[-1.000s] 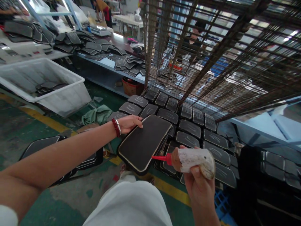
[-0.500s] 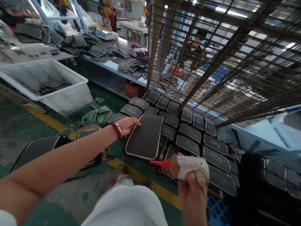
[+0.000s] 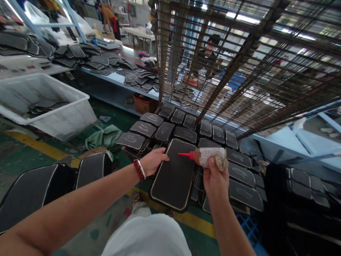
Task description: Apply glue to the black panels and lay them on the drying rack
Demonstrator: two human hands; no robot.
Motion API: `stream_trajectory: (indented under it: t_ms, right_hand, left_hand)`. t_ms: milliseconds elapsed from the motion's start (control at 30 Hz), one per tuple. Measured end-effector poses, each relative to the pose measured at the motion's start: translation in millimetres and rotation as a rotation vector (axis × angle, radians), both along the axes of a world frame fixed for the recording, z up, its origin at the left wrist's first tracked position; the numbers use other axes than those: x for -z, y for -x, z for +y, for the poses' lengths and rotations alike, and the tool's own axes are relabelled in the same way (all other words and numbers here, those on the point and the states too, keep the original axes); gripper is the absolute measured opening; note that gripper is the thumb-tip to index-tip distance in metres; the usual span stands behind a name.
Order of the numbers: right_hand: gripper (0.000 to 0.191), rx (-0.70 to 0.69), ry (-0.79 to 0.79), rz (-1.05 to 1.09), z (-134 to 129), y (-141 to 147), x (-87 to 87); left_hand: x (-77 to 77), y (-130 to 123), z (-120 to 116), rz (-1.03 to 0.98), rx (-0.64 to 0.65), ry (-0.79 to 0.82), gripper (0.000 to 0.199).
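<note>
My left hand [image 3: 156,160] grips the left edge of a large black panel [image 3: 172,179] with rounded corners and a pale edge line. The thumb lies on its face, and the other fingers are partly hidden beneath it. A squeeze bottle [image 3: 211,157], whitish and stained with a red nozzle, is held sideways in my right hand [image 3: 217,176]. Its nozzle tip points left, over the upper part of the panel. Behind and beside the panel, smaller black panels [image 3: 185,134] lie in rows on a wire rack, several with shiny curved streaks on them.
A wire-grid rack [image 3: 207,71] leans up at the right. To the left stands a white bin [image 3: 64,117] with black pieces inside. A bench [image 3: 117,76] carries heaps of panels. More padded panels [image 3: 92,165] are at lower left, near a green cloth [image 3: 103,137]. People work farther back.
The large panel has come closer to me and to the right, with my left hand on it. My right hand has raised the bottle, so its nozzle is now over the panel's face.
</note>
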State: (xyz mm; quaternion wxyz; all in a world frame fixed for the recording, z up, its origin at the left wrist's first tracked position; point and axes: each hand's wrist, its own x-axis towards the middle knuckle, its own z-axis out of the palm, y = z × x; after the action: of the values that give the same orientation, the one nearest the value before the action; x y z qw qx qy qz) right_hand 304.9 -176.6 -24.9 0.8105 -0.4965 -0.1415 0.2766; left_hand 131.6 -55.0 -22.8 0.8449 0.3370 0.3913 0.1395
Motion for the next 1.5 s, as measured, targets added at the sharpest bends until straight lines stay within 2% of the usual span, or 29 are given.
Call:
stream_trajectory:
  t_ms: [100,233,300,400,467,567,667,733,800,867,933,1033,1133,1200,1267,1367,1433,1500]
  right_hand:
    - [0.048,-0.054,0.024,-0.029,-14,13,0.0]
    - [0.051,-0.291,0.111,-0.027,-40,15,-2.2]
    - [0.049,-0.279,0.106,-0.049,-46,5,-3.2]
    - [0.050,-0.103,0.016,-0.132,-42,-12,-4.8]
    - [0.051,-0.064,-0.033,-0.167,-37,-17,-5.0]
    - [0.052,-0.148,-0.033,-0.154,-42,-13,-2.0]
    - [0.054,-0.314,0.056,-0.093,-57,-5,4.9]
    - [0.055,-0.365,0.115,-0.033,-65,-6,10.1]
    - [0.056,-0.271,0.106,0.019,-67,-12,15.2]
    - [0.057,-0.105,0.054,0.049,-64,-19,20.8]
    - [0.058,-0.033,0.027,0.086,-62,-20,27.9]
    - [0.055,-0.125,0.082,0.228,-62,-10,43.1]
    - [0.041,-0.182,0.132,0.445,-67,-4,63.2]
    - [0.038,-0.109,0.112,0.563,-76,-16,76.9]
    - [0.042,0.006,0.068,0.636,-94,-39,89.0]
    - [0.051,0.174,0.016,0.683,-133,-80,102.4]
    - [0.051,0.275,-0.001,0.693,-162,-99,108.7]
    - [0.051,0.359,-0.005,0.707,-189,-110,114.1]
  left_hand:
    - [-0.4,-4,2,-0.003,-0.014,-0.024,0.025]
    - [0.5,-1,8,-0.003,-0.039,-0.042,0.027]
    - [-0.1,2,9,0.000,-0.036,-0.042,0.027]
    - [-2.5,3,4,0.009,-0.013,-0.033,0.027]
    - [-3.6,2,0,0.009,0.004,-0.027,0.026]
    - [-1.6,-2,-4,0.015,0.016,-0.036,0.025]
    - [5.6,-6,-5,0.038,-0.002,-0.055,0.026]
    - [11.3,-7,-6,0.047,-0.015,-0.059,0.027]
    - [16.3,-8,-7,0.050,-0.010,-0.051,0.029]
    - [20.6,-9,-9,0.049,0.004,-0.038,0.031]
    - [26.2,-9,-9,0.049,0.009,-0.024,0.032]
    - [43.3,-5,-2,0.069,-0.068,-0.012,0.031]
    - [73.4,8,16,0.110,-0.248,-0.049,0.028]
    - [96.9,20,28,0.159,-0.348,-0.085,0.027]
    - [118.9,30,34,0.220,-0.385,-0.091,0.027]
    - [146.2,25,24,0.278,-0.342,-0.045,0.026]
    - [163.3,5,7,0.288,-0.263,-0.004,0.025]
    - [182.3,-26,-15,0.294,-0.162,0.022,0.026]
